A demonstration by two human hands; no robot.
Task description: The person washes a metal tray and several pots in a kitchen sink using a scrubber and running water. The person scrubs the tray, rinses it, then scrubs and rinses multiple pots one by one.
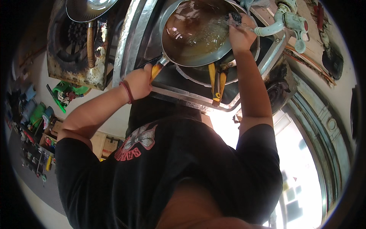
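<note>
My left hand (139, 82) grips the yellow handle (156, 71) of a large metal wok (187, 58) over the sink (177, 93). Brownish water (197, 31) lies in the wok, rippled on its right side. At the wok's right rim, my right hand (243, 34) holds a dark scouring pad (235, 17). A tap spout (263, 31) points at this hand, and water runs from it across the fingers into the wok. Beneath the wok are other pans (194, 77), partly hidden, with yellow and brown handles (219, 86) pointing towards me.
At the upper left, a strainer ladle with a wooden handle (90, 47) lies on a rusty gas stove (77, 75). A green plastic item (64, 91) sits below the stove. Another burner (277, 93) stands right of the sink. The tap (294, 24) juts in from the right.
</note>
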